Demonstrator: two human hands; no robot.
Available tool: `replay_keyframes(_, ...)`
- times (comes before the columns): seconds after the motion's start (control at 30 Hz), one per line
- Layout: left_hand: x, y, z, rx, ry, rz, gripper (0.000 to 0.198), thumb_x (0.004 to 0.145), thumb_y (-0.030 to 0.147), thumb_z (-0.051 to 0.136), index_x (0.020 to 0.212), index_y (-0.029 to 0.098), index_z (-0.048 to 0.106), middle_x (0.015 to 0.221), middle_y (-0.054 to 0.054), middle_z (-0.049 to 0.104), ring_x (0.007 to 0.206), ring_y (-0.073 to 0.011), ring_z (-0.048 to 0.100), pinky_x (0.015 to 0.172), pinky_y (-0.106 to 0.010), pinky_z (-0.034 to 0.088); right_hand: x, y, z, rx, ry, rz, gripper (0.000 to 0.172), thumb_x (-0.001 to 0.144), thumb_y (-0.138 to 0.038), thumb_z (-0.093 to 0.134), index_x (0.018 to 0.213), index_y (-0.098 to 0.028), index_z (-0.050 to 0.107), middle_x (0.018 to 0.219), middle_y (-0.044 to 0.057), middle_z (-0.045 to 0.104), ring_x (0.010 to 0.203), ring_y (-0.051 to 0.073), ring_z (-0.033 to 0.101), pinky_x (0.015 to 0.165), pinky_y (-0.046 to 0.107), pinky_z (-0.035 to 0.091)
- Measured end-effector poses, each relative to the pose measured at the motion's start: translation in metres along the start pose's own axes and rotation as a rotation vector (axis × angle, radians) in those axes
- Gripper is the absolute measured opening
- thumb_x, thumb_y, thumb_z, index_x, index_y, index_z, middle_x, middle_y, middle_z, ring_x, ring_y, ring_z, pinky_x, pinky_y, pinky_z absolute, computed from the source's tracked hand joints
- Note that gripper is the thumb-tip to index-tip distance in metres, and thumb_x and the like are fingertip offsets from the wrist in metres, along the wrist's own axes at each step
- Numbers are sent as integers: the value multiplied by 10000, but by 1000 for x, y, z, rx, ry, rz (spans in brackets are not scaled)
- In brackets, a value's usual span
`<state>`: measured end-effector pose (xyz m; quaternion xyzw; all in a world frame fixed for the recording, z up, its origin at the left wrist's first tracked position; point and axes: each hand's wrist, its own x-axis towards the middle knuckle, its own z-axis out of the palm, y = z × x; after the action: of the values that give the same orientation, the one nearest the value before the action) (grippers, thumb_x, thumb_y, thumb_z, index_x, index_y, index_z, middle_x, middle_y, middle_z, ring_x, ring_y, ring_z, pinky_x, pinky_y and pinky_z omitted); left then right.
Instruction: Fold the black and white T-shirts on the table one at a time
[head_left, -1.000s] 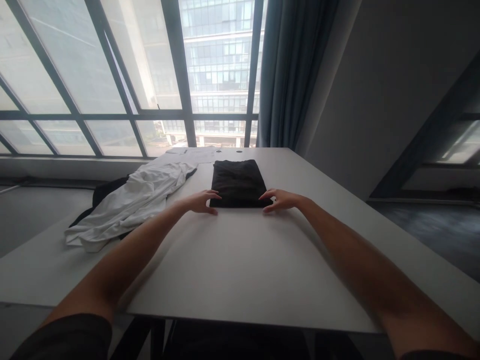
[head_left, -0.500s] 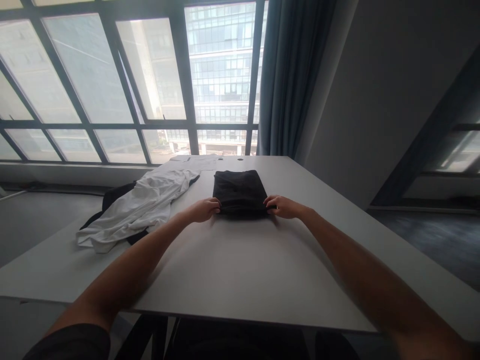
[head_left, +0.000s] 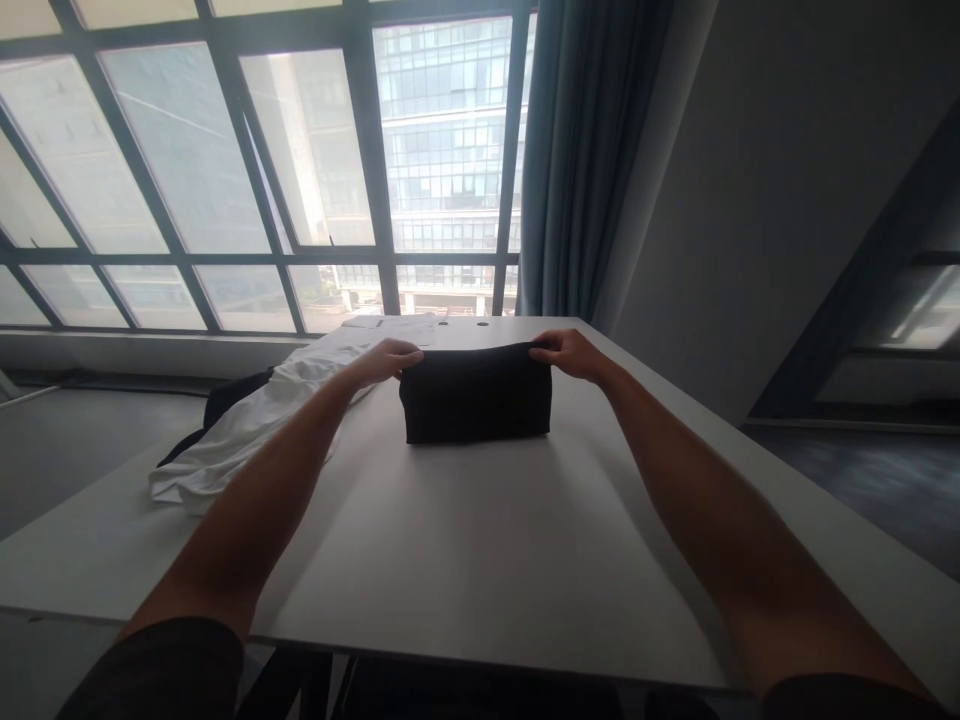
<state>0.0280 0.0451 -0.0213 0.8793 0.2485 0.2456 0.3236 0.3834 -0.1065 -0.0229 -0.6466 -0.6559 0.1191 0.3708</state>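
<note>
A folded black garment (head_left: pixel 477 396) is held up between my two hands, its broad side towards me and its lower edge at or just above the tabletop. My left hand (head_left: pixel 390 360) pinches its upper left corner. At the upper right corner, my right hand (head_left: pixel 568 354) grips the cloth between thumb and fingers. What kind of garment it is cannot be made out from the folds. Left of it, partly behind my left forearm, a white garment (head_left: pixel 247 440) lies loosely crumpled over dark cloth (head_left: pixel 232 395).
The white table (head_left: pixel 480 560) reaches from near my body to the windows. At its far end lies a flat white cloth (head_left: pixel 401 328), beside two small dark holes. A blue-grey curtain (head_left: pixel 596 150) hangs behind the far right corner.
Both hands have lifted the near edge of the black garment. It lay flat on the table before and now stands up with its side facing me.
</note>
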Motion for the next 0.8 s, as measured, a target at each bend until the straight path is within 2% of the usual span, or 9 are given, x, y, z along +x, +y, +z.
replay_keyframes(0.13,29,-36,24,306,268,-88,397,886,500,602,1047,164,737,1028,-100,742,950,-249,682,884,-362,537,34,23,41,-130,149,106,414,931,-365,613,1252,-108,656,1089,132,721,954,221,672,879,335,519)
replay_keyframes(0.23,30,-62,49,516,221,-260,449,861,380,652,1252,161,664,1193,-129,711,1145,-280,644,1003,-354,486,33,39,66,-330,43,200,544,928,-345,624,1409,-103,543,1232,158,677,1095,251,648,983,348,480)
replay_keyframes(0.3,21,-72,62,605,185,-262,518,868,333,629,1354,159,592,1337,-141,639,1261,-288,580,1063,-362,446,22,47,74,-440,-86,190,596,903,-334,658,1445,-133,515,1361,162,601,1176,269,613,1023,355,462)
replay_keyframes(0.4,3,-74,74,604,107,-109,527,922,415,538,1397,187,559,1475,-116,532,1365,-273,491,1135,-356,376,4,51,75,-492,-254,121,482,898,-310,651,1364,-194,610,1431,128,540,1201,259,601,1040,335,458)
replay_keyframes(0.5,-5,-65,84,532,-50,-50,626,941,585,444,1430,203,533,1534,-101,469,1419,-263,429,1171,-340,321,-6,49,74,-458,-278,53,418,925,-276,596,1339,-228,631,1437,93,540,1234,237,582,1071,306,428)
replay_keyframes(0.57,-3,-61,92,519,-91,-105,716,929,648,421,1477,191,475,1595,-116,369,1471,-278,344,1189,-360,283,-6,46,78,-424,-199,72,454,960,-327,551,1395,-201,576,1443,113,540,1261,243,564,1087,314,409)
replay_keyframes(0.67,6,-61,99,538,-12,-318,869,871,692,503,1528,136,382,1640,-182,216,1507,-338,234,1188,-422,277,2,44,91,-383,-102,221,590,982,-473,503,1454,-120,491,1409,177,568,1280,276,555,1078,341,413)
replay_keyframes(0.73,12,-64,97,507,71,-438,897,835,690,562,1510,121,403,1609,-215,284,1479,-364,299,1156,-432,333,11,45,102,-356,-95,310,640,972,-514,508,1455,-94,481,1395,192,581,1285,290,555,1072,349,419)
replay_keyframes(0.8,16,-67,90,415,130,-428,798,821,669,595,1420,146,524,1481,-203,506,1377,-362,469,1089,-409,420,22,48,111,-316,-87,360,646,951,-501,553,1447,-92,489,1403,189,578,1287,289,559,1073,346,424)
